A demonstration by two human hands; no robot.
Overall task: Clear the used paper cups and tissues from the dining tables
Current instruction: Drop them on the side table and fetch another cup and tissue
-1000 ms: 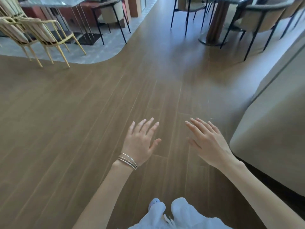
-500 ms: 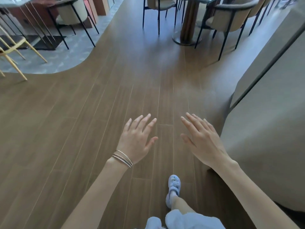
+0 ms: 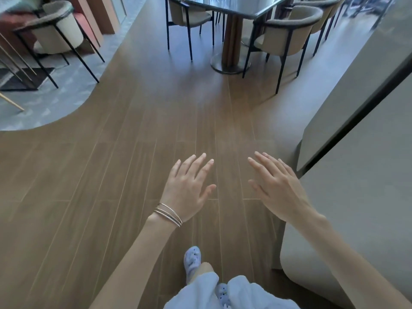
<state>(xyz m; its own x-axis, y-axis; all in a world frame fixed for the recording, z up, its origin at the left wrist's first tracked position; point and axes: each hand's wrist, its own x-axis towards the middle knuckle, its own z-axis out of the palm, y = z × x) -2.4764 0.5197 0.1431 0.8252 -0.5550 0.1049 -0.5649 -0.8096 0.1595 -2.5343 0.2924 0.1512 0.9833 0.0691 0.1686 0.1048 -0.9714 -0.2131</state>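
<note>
– Fingers (image 3: 196,168) of the left hand (image 3: 187,192) were straight, spread and holding nothing. Fingers (image 3: 259,168) of the right hand (image 3: 278,192) were likewise straight, slightly fanned and empty. Both palms faced down over the floor (image 3: 111,175), well clear of it.

– Anything else on the person?

– Thin bracelets (image 3: 168,214) on the left wrist. Below the hands, a pale shoe (image 3: 192,258) was set forward on the wood planks, with light trousers (image 3: 245,293) at the bottom edge.

– Where were the paper cups and tissues?

– None were visible. The nearest counter (image 3: 234,5) stood well ahead, with padded chairs (image 3: 287,32) drawn up around it. No cup or tissue could be made out on the part of its top that showed.

– Your assessment of progress?

– In my judgement the person was on foot between counters, facing this one. Nothing was being carried, so no item was in transit. What had already been cleared elsewhere could not be established. This counter remained to be checked.

– What could not be inspected?

– The counter's dark top lay at a shallow angle and was cut off by the upper edge, so most of it went unseen. The upper-left corner behind the round-backed chair (image 3: 55,30) was blurred. The pale wall (image 3: 367,152) on the right hid everything beyond it. No bin or tray appeared.
</note>
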